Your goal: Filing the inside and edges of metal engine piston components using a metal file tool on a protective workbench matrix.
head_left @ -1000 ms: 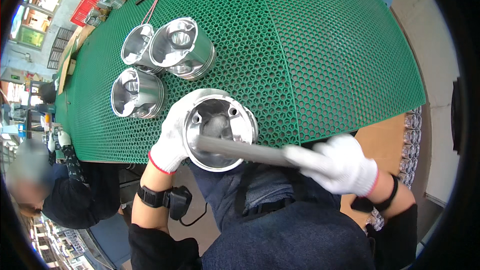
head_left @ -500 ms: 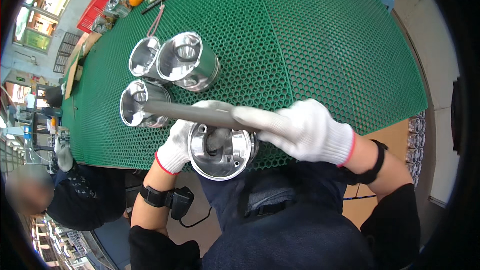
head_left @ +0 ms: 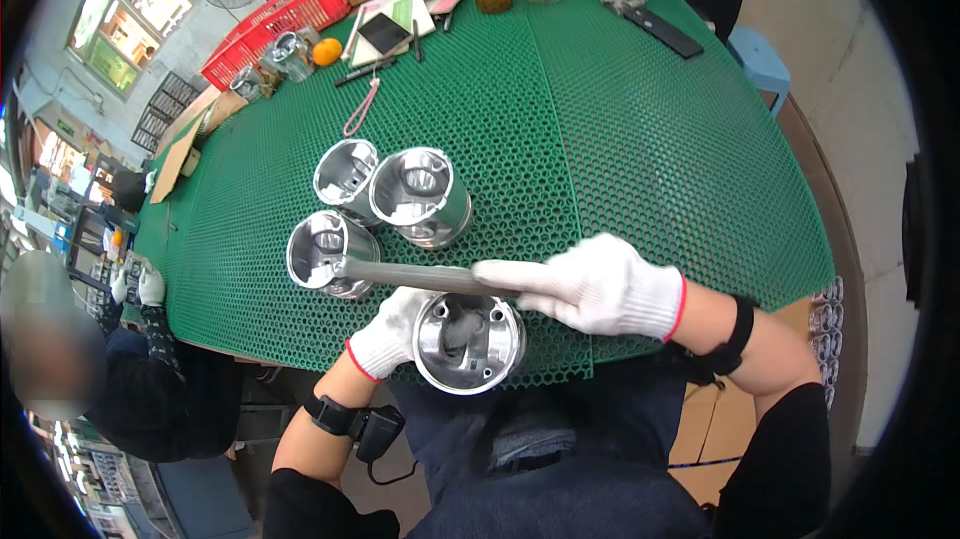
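Observation:
My left hand [head_left: 396, 329], in a white knit glove with a red cuff, grips a shiny metal piston [head_left: 487, 351] from its far left side. The piston's hollow end faces up, and rough grey metal shows inside. In my right hand [head_left: 600, 289], gloved the same way, is a long grey bar [head_left: 415, 276]. The bar points left across the piston's far side; whether they touch I cannot tell. Just beyond stand three more pistons, hollow ends up: a near left one [head_left: 325, 254], a far left one [head_left: 347, 174] and a larger-looking one [head_left: 425, 199] beside them.
Green honeycomb matting [head_left: 670, 179] covers the table. Toward the back are a red crate [head_left: 290, 19], an orange fruit [head_left: 327, 51], a pink cord loop [head_left: 363, 107], pens, papers and jars. A co-worker [head_left: 150, 379] sits at the left. Metal parts [head_left: 825, 329] are stacked at the right.
My view has tilted up, so more of the table's far side shows. The bar lies more level and a little farther from the piston's opening. Both hands keep their grips.

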Action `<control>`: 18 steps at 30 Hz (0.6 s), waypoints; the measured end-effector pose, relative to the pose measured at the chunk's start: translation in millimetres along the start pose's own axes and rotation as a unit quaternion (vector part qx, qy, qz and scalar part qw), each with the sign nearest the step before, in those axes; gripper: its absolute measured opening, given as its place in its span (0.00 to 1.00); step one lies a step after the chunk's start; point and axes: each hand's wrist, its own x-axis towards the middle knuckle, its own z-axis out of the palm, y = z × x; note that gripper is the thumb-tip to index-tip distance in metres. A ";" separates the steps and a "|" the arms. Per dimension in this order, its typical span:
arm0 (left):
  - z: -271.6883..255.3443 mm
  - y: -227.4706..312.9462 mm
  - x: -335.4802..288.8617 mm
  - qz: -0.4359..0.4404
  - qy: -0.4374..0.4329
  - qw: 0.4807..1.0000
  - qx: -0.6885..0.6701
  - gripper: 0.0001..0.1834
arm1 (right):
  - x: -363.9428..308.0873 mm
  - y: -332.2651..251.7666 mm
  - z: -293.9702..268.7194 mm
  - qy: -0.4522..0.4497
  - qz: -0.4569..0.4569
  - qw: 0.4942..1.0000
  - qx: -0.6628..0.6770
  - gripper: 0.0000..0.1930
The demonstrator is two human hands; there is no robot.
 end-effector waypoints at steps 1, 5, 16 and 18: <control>-1.7 11.1 -0.6 0.071 0.002 0.991 0.111 0.30 | -4.8 6.9 14.1 0.068 -0.009 0.991 0.112 0.25; 10.8 32.0 -21.4 0.255 0.170 0.889 0.340 0.33 | -60.1 27.1 35.0 0.174 0.106 0.913 0.353 0.27; 40.8 107.8 -115.6 0.104 -0.068 0.947 0.296 0.19 | -77.7 33.8 52.5 0.257 0.188 0.835 0.448 0.36; 55.8 112.4 -95.0 0.235 -0.149 0.919 0.281 0.18 | -82.9 37.1 56.1 0.265 0.213 0.834 0.434 0.38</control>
